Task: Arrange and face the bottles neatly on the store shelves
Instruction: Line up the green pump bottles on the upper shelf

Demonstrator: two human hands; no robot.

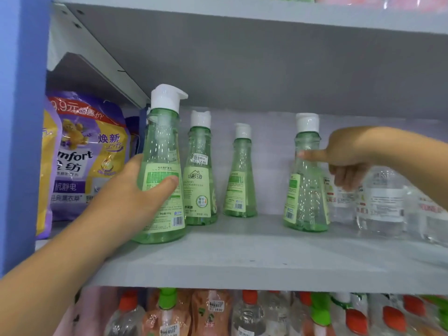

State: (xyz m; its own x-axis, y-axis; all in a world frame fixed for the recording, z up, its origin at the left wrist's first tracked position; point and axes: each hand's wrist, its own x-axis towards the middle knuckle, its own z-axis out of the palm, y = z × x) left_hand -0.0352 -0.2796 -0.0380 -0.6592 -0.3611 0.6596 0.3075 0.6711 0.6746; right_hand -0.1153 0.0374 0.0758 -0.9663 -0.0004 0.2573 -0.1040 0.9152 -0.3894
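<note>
Four green pump bottles are standing on the grey shelf [242, 258]. The left hand [135, 190] is gripping the nine o'clock bottle [161, 170]; the right hand [344, 156] is pinching the three o'clock bottle [306, 185]. Two more bottles [200, 175] are standing between them.

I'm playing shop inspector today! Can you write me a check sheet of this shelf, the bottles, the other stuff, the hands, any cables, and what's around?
Surface: grey metal shelf, bare along the front.
Job's things: four green cone-shaped plastic pump bottles with white caps; leftmost bottle forward, second bottle shows its front label, third bottle set back, fourth bottle apart on the right.
Clutter: purple softener pouch at left; clear bottles at right.
Grippers: left hand grips the leftmost bottle; right hand holds the fourth bottle.
Cables: nothing seen.
Surroundings: blue upright; orange-capped bottles on the shelf below.
</note>
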